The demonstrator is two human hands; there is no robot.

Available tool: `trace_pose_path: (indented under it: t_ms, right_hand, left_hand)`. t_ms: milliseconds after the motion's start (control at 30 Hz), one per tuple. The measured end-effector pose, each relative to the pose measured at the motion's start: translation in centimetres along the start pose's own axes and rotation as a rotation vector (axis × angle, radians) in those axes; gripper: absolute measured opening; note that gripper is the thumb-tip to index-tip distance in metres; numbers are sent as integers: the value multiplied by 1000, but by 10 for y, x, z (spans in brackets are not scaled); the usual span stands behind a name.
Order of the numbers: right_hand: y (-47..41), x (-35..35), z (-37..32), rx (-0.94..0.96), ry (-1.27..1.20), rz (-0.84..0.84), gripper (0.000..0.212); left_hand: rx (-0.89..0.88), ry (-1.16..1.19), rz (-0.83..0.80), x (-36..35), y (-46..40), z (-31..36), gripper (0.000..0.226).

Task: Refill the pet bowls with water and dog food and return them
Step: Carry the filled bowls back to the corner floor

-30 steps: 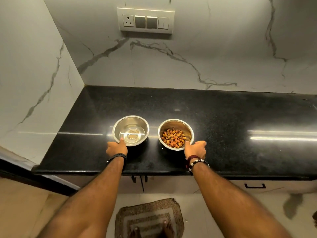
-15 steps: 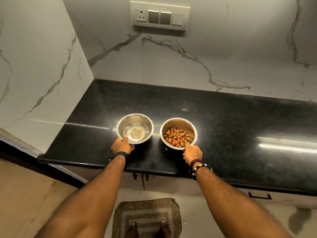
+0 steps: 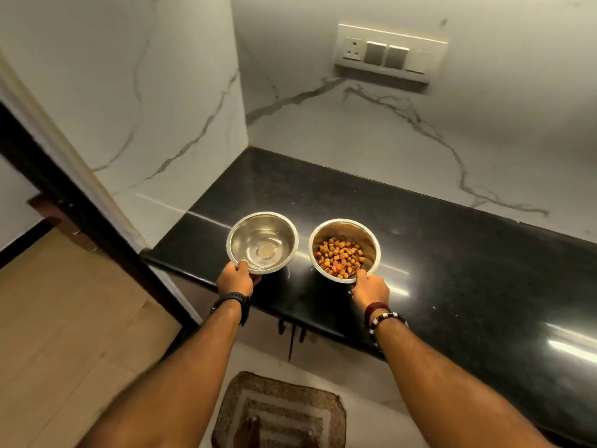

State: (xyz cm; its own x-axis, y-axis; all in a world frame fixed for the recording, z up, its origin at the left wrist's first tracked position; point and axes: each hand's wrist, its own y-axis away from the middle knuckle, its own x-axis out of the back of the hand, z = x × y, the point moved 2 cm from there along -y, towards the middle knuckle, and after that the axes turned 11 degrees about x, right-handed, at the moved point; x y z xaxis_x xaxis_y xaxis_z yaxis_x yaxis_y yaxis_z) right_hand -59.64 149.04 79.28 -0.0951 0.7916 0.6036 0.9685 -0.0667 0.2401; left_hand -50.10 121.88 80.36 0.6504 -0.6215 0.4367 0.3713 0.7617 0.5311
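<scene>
Bowls are sitting, or perhaps just lifting, side by side near the front edge of the black countertop (image 3: 452, 253), and both are looking filled, so you are past the refilling part of the job as far as the head view is showing. Your left hand (image 3: 235, 279) is gripping the near rim of the water bowl (image 3: 262, 242), thumb over the lip and fingers curling under it; the steel inside is glinting with what is looking like clear water, though how deep it is standing is hard to judge. Your right hand (image 3: 371, 287) is pinching the near rim of the food bowl (image 3: 344, 250), which is holding a heap of orange and brown kibble (image 3: 340, 257) covering its bottom. The two bowls are staying apart from each other, with a strip of counter showing between them, and I cannot tell whether their bases are resting on the stone or hovering just above it. What is remaining, by my reading, is the return: you are needing to carry both away from this counter to wherever the pet eats, a spot that is not appearing anywhere in view. A doorway frame (image 3: 80, 202) is opening to your left, and a small mat (image 3: 277, 412) is lying on the floor by your feet. Since you are holding each bowl by one edge only, the water is being the one to watch; keeping that bowl level is mattering more than speed.
</scene>
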Motion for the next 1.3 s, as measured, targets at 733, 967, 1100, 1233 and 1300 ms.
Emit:
trace_pose_path:
  t_ms: [733, 967, 1100, 1233, 1300]
  right_hand:
    - [154, -253, -150, 417, 183, -488, 30]
    - [223, -351, -192, 425, 212, -599, 34]
    - [253, -406, -220, 453, 219, -637, 41]
    - [277, -461, -254, 505, 226, -667, 43]
    - [286, -488, -273, 559, 284, -695, 38]
  left_hand:
    - [228, 521, 382, 298, -56, -143, 19]
    - [265, 684, 427, 399, -98, -188, 15]
    - [269, 767, 491, 449, -121, -202, 16]
    - [278, 832, 545, 495, -155, -208, 21]
    - [280, 852, 570, 515, -172, -210, 18]
